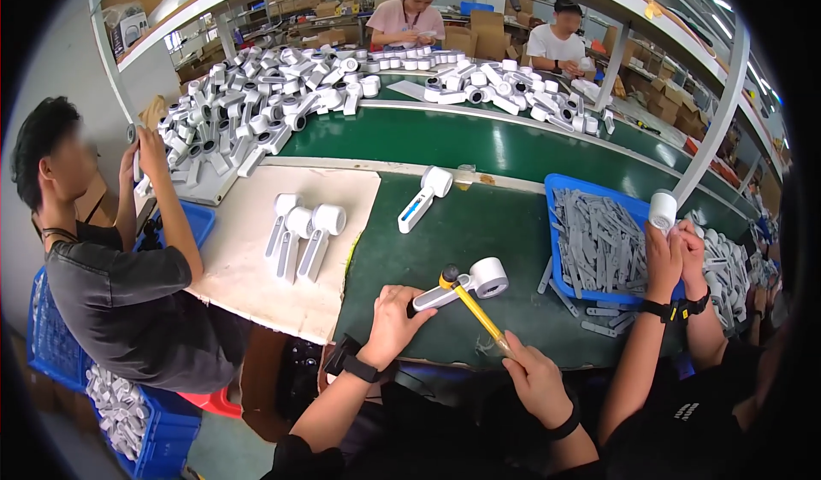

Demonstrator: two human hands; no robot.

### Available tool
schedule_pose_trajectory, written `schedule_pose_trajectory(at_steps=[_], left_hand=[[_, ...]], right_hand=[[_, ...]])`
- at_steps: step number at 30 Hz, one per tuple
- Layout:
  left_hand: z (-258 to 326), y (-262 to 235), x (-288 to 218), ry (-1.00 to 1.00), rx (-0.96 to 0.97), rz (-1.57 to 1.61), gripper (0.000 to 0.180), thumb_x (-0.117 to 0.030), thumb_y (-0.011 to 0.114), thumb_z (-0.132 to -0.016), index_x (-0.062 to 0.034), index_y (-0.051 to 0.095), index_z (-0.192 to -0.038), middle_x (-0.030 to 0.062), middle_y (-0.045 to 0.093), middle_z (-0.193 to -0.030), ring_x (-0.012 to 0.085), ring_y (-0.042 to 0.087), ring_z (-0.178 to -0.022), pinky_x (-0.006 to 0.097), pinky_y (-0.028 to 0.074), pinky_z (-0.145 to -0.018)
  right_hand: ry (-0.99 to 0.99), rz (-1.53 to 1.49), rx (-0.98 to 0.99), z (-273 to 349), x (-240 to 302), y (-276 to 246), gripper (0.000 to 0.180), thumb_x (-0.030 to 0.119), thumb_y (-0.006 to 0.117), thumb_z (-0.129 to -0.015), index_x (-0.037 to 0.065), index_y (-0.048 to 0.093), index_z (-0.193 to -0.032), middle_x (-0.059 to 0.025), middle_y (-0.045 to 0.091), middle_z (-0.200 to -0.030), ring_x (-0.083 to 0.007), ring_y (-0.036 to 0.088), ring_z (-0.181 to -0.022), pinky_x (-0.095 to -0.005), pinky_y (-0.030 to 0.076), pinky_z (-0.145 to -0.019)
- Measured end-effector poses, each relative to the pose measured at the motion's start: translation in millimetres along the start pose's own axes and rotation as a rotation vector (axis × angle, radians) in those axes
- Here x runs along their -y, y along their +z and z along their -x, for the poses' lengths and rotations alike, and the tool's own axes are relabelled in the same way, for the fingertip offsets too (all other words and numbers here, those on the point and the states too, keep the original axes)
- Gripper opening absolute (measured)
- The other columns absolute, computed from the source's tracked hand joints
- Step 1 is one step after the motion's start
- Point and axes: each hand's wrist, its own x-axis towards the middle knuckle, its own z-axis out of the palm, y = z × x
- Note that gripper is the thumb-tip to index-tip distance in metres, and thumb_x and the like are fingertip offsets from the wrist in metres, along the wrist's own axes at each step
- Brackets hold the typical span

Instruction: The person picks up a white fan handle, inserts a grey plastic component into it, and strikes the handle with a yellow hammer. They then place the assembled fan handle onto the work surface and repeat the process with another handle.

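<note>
At far left, a seated co-worker in a dark shirt (pixel 124 288) holds a part up in both hands; below, a blue crate (pixel 174 437) holds white parts (pixel 115 407). Behind, a large heap of white and grey handheld devices (pixel 256 108) lies piled beside a green belt (pixel 359 142). Nearer, a pale board (pixel 244 215) carries three devices (pixel 299 222) standing close together, round heads up and away.

Next comes the green worktop (pixel 385 262). The person's left hand (pixel 396 322) pinches the handle end of one device (pixel 486 278) between thumb and fingers. This device lies on its side on the worktop, its handle running right from the grip and its round white head at the far end, clear of the fingers. A yellow-handled hammer (pixel 477 309) crosses in front of it, black head over the grey handle; whether they touch, I cannot tell. Beyond, a lone device (pixel 428 194) lies near the worktop's back edge.

The right hand (pixel 540 383) is wrapped around the lower end of the hammer.

Farther right, a blue tray (pixel 590 186) is filled with flat grey strips (pixel 599 245); loose strips (pixel 603 328) lie along its near side. At its right corner, another co-worker's hands (pixel 671 253) hold a white part (pixel 663 211).
</note>
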Motion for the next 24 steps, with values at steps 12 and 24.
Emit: schedule_pose_trajectory(at_steps=[12,24], left_hand=[[6,1,4,-0.121,-0.01,0.002,0.028,-0.017,0.086,-0.068,-0.0037,0.072,-0.088,0.0093,0.067,-0.084,0.0299,0.06,-0.086,0.041,0.047,-0.079],[10,6,12,-0.1,-0.044,-0.028,0.032,-0.018,0.086,-0.066,-0.0025,0.073,-0.091,0.0113,0.067,-0.084,0.0319,0.06,-0.083,0.042,0.048,-0.073]], right_hand=[[-0.15,-0.176,-0.11,3,26,-4,0.047,0.007,0.064,-0.09,0.008,0.055,-0.137,-0.0141,0.055,-0.079,-0.0318,0.058,-0.069,-0.036,0.047,-0.064],[-0.18,0.029,0.149,-3,18,3,0.05,0.003,0.065,-0.089,0.004,0.053,-0.138,-0.0144,0.061,-0.084,-0.0291,0.061,-0.069,-0.0345,0.049,-0.064]])
